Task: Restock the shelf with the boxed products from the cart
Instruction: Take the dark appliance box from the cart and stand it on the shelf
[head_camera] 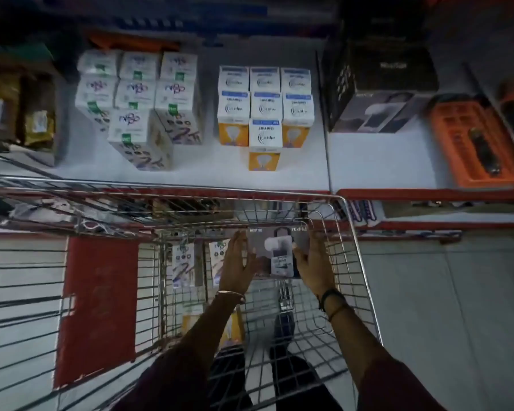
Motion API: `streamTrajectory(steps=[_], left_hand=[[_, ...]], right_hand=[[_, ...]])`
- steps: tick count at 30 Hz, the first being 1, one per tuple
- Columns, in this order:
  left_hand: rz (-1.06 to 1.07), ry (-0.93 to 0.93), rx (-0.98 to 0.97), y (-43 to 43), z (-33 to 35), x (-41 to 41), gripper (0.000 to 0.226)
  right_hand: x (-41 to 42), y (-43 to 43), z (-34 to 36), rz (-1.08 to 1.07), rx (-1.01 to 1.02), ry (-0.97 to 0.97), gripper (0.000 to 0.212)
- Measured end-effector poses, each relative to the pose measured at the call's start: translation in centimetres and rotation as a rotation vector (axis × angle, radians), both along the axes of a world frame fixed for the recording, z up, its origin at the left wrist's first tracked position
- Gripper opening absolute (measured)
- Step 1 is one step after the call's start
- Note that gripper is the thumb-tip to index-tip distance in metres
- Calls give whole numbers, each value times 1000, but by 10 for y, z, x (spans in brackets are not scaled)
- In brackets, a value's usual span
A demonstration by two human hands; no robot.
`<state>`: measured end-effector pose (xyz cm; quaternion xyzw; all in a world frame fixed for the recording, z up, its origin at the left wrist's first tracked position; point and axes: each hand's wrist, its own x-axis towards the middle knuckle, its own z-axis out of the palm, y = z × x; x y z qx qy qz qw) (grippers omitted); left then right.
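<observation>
Inside the wire cart [350, 221] lies a grey box with a white device pictured on it [276, 250]. My left hand [236, 262] presses its left side and my right hand [313, 259] its right side, so both hands grip the box. Two white patterned boxes [183, 262] stand upright in the cart to its left, and a yellow bulb box [232, 327] lies nearer me under my left forearm. The white shelf [377, 161] above the cart carries a group of white patterned boxes [137, 96] and a group of white-and-yellow bulb boxes [264, 105].
A matching grey-black box [380, 111] lies on the shelf's right section beside orange packaged tools [475, 143]. Dark packets [18, 111] stand at the shelf's far left. A red-edged lower shelf [428, 225] runs under the cart's rim. A red panel [98, 307] hangs on the cart's left.
</observation>
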<state>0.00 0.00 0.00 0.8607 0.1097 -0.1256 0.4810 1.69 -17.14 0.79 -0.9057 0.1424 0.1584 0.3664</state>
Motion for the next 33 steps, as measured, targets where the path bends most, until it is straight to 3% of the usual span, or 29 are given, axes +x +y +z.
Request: streamTrajectory(steps=[4, 7, 9, 15, 21, 26, 33], left_hand=[[33, 189, -14, 3, -47, 4, 64], [88, 266, -65, 0, -53, 7, 65], [137, 305, -109, -4, -46, 11, 63], [203, 378, -154, -1, -43, 15, 33], [256, 290, -263, 26, -41, -17, 48], [271, 130, -279, 22, 60, -29, 27], [116, -109, -229, 11, 143, -32, 42]], right_hand=[[3, -7, -52, -130, 79, 148, 57], [3, -13, -88, -209, 95, 249, 38], [6, -7, -77, -247, 115, 239, 31], [3, -2, -45, -270, 125, 160, 37], [-16, -1, 7, -195, 191, 95, 31], [-36, -5, 74, -143, 233, -83, 32], [-48, -41, 148, -154, 284, -369, 41]])
